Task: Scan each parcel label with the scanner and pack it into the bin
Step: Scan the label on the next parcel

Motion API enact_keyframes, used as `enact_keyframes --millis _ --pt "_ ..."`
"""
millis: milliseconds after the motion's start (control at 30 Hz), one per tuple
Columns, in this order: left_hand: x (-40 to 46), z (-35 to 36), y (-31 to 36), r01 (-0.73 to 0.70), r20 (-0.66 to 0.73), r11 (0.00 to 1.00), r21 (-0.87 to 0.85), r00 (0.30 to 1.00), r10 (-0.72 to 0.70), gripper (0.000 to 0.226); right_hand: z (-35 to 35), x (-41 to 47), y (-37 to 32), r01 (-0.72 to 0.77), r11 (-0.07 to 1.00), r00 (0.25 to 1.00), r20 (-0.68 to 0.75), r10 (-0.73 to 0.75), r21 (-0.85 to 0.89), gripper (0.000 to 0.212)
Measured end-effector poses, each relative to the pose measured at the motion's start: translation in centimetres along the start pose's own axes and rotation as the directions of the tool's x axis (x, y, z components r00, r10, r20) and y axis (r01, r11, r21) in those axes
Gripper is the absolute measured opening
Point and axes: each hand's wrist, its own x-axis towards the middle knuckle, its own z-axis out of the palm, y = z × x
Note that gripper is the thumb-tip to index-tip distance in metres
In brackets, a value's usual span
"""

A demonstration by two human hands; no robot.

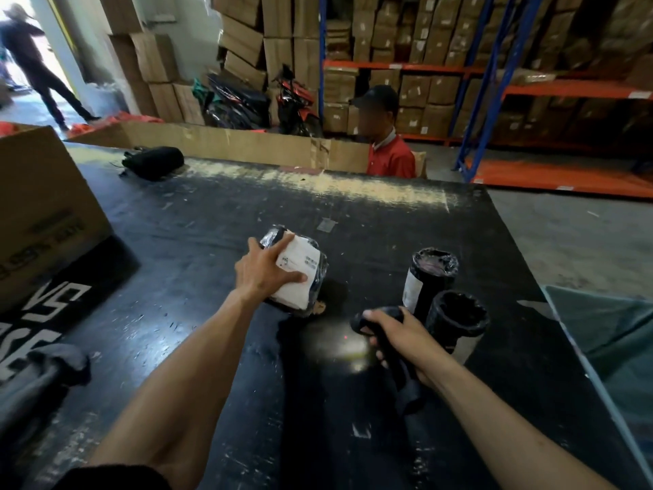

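Nearest the lens, the right hand was wrapped tight around the handle of the black scanner, fingers closed on it and the head pointing left and down, so its red dot and pale glow fell on the bare black table near the middle, short of any label. Further out, the left hand lay flat on the wrapped parcel, fingers spread across its white label, pressing down rather than clasping; the parcel sat on the table toward the centre, just beyond the light patch. Two black cylindrical parcels stood upright by the right hand, touching or nearly so, the nearer one just beside the scanner knuckles. At the table's right edge hung the greenish bin, well apart from the flat parcel. Several things looked liable to go wrong. With the beam off target and fingers over part of the label, a scan would likely fail or misread until the hand shifted or the scanner swung up. Glossy wrap could throw glare back. A quick sweep of the right hand could knock the upright cylinders over, and they might roll toward the right edge. A cardboard box stood at the left edge.
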Motion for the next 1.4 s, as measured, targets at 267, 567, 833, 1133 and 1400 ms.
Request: enact_keyframes --millis 267,567,833,1133,1400 --pt "-5.5 2.0 0.5 0.034 -0.209 0.963 -0.268 0.974 -0.092 0.096 1.7 -1.0 -6.7 0.304 0.953 0.951 -0.053 -0.303 0.010 0.063" --pt "-8.2 1.8 2.0 0.008 -0.290 0.944 -0.331 0.951 -0.109 0.099 3.0 -2.1 -8.0 0.384 0.923 0.919 -0.090 -0.385 -0.026 0.051" --pt "-7.5 2.8 2.9 -0.066 -0.317 0.795 -0.603 0.934 -0.163 0.070 2.6 -2.5 -7.8 0.371 0.928 0.921 -0.108 -0.373 -0.037 0.049" --pt "-6.9 2.9 3.5 -0.095 -0.262 0.677 -0.730 0.954 -0.148 0.058 1.5 -2.6 -8.3 0.400 0.916 0.908 -0.129 -0.398 -0.011 0.057" --pt "-7.9 3.0 4.4 -0.087 -0.241 0.695 -0.714 0.962 -0.127 0.063 1.0 -3.1 -8.2 0.409 0.912 0.904 -0.131 -0.407 -0.014 0.053"
